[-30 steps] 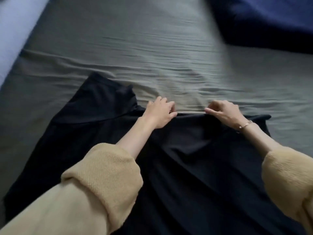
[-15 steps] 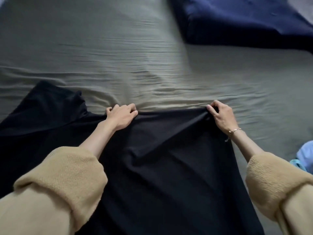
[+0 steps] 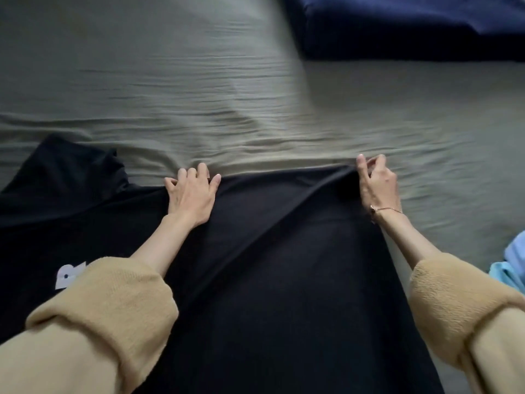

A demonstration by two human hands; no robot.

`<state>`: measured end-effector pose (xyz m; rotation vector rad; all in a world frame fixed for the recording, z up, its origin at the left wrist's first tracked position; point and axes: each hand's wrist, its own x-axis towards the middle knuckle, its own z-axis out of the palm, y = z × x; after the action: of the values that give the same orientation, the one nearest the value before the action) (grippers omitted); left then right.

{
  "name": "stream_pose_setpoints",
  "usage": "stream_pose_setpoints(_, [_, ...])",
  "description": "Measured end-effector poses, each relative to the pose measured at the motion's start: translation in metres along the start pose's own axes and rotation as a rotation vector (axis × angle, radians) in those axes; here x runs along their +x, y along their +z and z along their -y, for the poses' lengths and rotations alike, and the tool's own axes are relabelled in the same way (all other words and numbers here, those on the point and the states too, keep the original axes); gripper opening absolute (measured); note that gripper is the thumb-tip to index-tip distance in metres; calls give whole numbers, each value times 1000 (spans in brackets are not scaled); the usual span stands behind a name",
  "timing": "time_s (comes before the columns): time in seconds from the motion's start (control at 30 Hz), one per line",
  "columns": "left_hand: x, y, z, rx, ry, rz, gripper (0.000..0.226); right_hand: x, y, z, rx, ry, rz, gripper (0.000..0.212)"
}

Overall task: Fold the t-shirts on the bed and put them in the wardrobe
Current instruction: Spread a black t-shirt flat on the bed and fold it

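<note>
Head view: left hand (image 3: pixel 191 194) flat on black t-shirt (image 3: pixel 284 280), fingers spread and straight, pressing down at far edge. Right hand (image 3: pixel 376 184) at 1 o'clock from left, fingers curled, pinching far right corner of same shirt. Thin bracelet (image 3: pixel 386 209) at right wrist; tan sleeves (image 3: pixel 113 308) pushed up on both forearms. Shirt spread across near half of bed (image 3: pixel 199 81), one short sleeve out at 10 o'clock, white print (image 3: pixel 69 275) partly hidden by left arm. Navy cloth (image 3: pixel 412 27) well apart at 1 o'clock. Light blue cloth (image 3: pixel 511 265) at 3 o'clock edge.
</note>
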<state>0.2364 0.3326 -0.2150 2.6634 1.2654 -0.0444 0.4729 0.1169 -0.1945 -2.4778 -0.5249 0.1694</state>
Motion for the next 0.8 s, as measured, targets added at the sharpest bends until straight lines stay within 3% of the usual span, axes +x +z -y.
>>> stream_pose_setpoints(0.1, [-20,1,-19,-57,-34,-111,41,-16,-12,-13,45,72,45,45])
stream_pose_setpoints(0.2, [-53,6,-47,-78,93,-175,52,-46,-27,-28,42,116,82,39])
stream_pose_setpoints(0.37, [-123,22,-86,-7,331,-94,72,-115,-42,-46,-53,77,99,28])
stream_pose_setpoints(0.63, [-221,49,-113,56,387,68,70,-206,-76,-69,-251,237,158,34])
stream_pose_setpoints(0.8, [-280,63,-131,-23,415,-57,60,-248,-102,-94,-315,309,308,30])
